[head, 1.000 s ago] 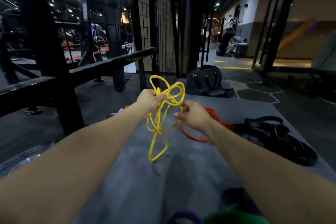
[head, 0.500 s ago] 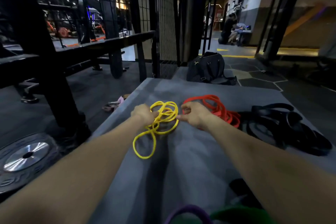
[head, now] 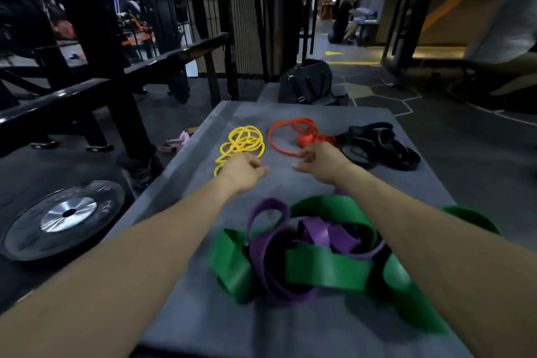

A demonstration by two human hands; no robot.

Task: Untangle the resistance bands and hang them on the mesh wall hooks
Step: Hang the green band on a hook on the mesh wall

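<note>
A thin yellow band (head: 243, 142) lies in a loose heap on the grey mat (head: 203, 314), just beyond my left hand (head: 244, 169). My left hand hovers with loosely curled fingers and holds nothing. A red band (head: 293, 136) lies to the right of the yellow one, and my right hand (head: 316, 160) hangs over its near edge, fingers loosely curled and empty. Black bands (head: 377, 145) are piled further right. A tangle of wide green band (head: 328, 270) and purple band (head: 270, 244) sits near me between my forearms. The black mesh wall (head: 244, 9) stands behind the mat.
A weight plate (head: 62, 215) lies on the floor at the left, beside a black steel rack (head: 96, 90). A black bag (head: 308, 83) sits past the mat's far edge. Someone crouches far down the hallway, and another person sits at the right edge.
Both hands lowered the yellow band onto the mat and released it, then drew back toward me. The view tilted down, bringing the green and purple tangle into sight.
</note>
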